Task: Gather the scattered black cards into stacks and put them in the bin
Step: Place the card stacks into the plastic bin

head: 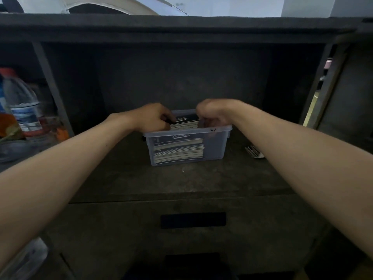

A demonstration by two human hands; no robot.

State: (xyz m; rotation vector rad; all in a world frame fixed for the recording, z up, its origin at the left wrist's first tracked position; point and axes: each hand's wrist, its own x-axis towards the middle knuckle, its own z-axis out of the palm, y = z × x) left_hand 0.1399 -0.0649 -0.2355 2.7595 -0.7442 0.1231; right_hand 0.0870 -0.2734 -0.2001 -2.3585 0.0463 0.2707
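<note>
Bin: the clear plastic bin (214, 146) sits mid-shelf at 12 o'clock, with black cards piled against its 9 o'clock side.
Top stack: the top stack (184, 123) lies at the rim, between both hands.
Left hand: the left hand (153, 118) pinches the stack's 9 o'clock end, fingers curled.
Right hand: the right hand (212, 112) curls over the 3 o'clock end and seems to grip it.
Loose cards: the loose cards (254, 152) lie on the shelf at 3 o'clock from the bin, apart.
Handling: the cards are probably light, thin and slick, so a stack may fan out; squeeze both short ends.

Dim dark shelf unit (181, 77), drawer (191, 219) below, pale wall (242, 7) behind
</note>
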